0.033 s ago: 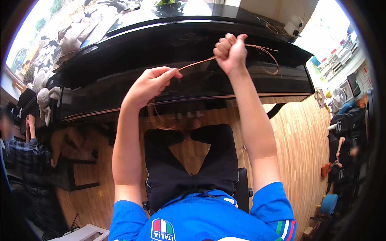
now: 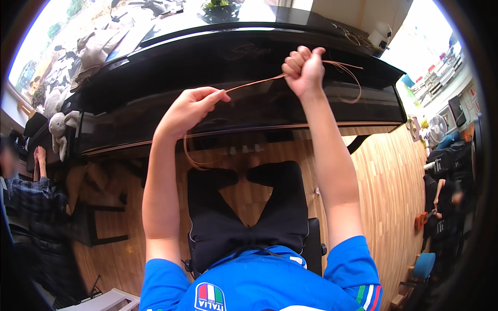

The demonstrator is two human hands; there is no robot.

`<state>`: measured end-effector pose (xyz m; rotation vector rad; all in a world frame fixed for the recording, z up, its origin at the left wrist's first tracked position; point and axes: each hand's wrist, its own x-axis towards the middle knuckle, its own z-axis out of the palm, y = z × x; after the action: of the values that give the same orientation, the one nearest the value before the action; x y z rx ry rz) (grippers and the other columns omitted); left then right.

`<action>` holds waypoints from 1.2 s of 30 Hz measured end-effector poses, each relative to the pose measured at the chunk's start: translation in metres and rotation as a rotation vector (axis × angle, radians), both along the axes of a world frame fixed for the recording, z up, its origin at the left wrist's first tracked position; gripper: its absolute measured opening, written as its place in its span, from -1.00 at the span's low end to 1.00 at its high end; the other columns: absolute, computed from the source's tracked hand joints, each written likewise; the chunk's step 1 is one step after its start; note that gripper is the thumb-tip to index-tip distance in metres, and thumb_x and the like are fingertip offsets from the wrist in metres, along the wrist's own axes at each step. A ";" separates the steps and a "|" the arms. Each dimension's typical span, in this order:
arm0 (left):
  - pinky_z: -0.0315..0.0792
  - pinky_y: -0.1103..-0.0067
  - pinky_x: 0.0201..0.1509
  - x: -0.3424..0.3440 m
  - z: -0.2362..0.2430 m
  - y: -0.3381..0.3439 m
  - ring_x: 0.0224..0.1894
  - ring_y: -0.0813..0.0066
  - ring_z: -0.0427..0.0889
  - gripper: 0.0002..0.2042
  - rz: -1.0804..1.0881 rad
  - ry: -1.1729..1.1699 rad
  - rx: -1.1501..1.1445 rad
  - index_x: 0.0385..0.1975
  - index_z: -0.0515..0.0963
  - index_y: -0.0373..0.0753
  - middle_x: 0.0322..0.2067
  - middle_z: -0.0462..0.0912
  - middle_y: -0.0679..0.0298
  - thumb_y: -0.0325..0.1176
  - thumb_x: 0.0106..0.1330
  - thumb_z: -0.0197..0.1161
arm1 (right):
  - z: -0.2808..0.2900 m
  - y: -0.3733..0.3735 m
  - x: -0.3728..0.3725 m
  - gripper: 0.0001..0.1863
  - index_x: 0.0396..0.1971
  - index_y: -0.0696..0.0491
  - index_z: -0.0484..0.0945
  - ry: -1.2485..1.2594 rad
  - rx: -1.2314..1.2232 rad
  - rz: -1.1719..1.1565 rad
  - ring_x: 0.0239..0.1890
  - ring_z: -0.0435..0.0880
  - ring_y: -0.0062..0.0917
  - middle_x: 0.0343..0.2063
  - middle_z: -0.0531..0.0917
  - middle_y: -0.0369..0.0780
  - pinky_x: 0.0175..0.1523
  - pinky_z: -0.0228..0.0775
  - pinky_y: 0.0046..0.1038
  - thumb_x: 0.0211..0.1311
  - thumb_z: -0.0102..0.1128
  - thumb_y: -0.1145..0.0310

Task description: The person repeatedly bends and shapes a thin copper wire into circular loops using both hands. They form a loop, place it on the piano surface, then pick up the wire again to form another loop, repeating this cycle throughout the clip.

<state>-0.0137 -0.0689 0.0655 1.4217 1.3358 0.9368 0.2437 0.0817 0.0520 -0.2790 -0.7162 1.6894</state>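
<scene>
A thin copper-brown cord runs fairly straight between my two hands, rising to the right. My left hand pinches it between thumb and fingertips, and a slack length droops below that wrist toward my knees. Higher and further right, my right hand is closed in a fist around the cord, thumb pointing up and to the right. Past this fist the loose part comes out to the right, one piece sticking out and another curving down in a loop. Both hands are over the glossy black upright piano in front of me.
A grey plush toy hangs by the piano's left end. Cables and a potted plant are on top. A person in a plaid shirt is at left; another at far right holds a small orange guitar-like instrument.
My hands are a little further apart. The right fist has shifted slightly right and the left hand slightly left, with the cord still held in both.
</scene>
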 end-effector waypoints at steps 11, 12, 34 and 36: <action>0.48 0.60 -0.22 -0.067 -0.006 0.017 -0.39 0.64 0.63 -0.61 0.236 0.524 0.244 -0.22 0.75 -0.27 -0.46 0.75 0.27 -0.02 0.27 0.39 | -0.042 0.010 0.043 -0.28 -0.70 -0.06 0.05 -0.174 -0.061 -0.267 -0.74 -0.18 -0.64 -0.78 -0.06 -0.41 -0.62 -0.35 -0.50 0.45 -0.61 -0.36; 0.49 0.60 -0.21 -0.073 -0.004 0.016 -0.39 0.62 0.64 -0.61 0.215 0.447 0.282 -0.22 0.75 -0.27 -0.42 0.77 0.24 -0.01 0.26 0.39 | -0.043 0.010 0.046 -0.28 -0.70 -0.06 0.05 -0.156 -0.044 -0.262 -0.74 -0.17 -0.65 -0.78 -0.06 -0.41 -0.62 -0.35 -0.51 0.45 -0.60 -0.36; 0.45 0.66 -0.25 -0.181 -0.022 -0.072 -0.41 0.69 0.57 -0.77 0.213 0.514 -0.184 -0.20 0.73 -0.33 -0.47 0.70 0.38 -0.29 0.29 0.38 | -0.052 -0.001 0.051 -0.28 -0.70 -0.07 0.04 -0.209 0.054 -0.235 -0.76 -0.15 -0.68 -0.80 -0.05 -0.44 -0.62 -0.34 -0.50 0.41 -0.56 -0.40; 0.49 0.60 -0.10 -0.185 -0.019 -0.075 -0.27 0.58 0.64 -0.70 0.206 0.563 -0.155 -0.11 0.70 -0.33 -0.34 0.72 0.30 -0.28 0.24 0.43 | -0.051 -0.001 0.050 -0.28 -0.69 -0.07 0.04 -0.208 0.054 -0.237 -0.76 -0.15 -0.68 -0.80 -0.05 -0.44 -0.62 -0.34 -0.50 0.42 -0.55 -0.40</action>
<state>-0.1985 -0.1438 0.0470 1.5046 1.9552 0.5551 0.2932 0.0803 0.0005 -0.4883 -0.8465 1.4266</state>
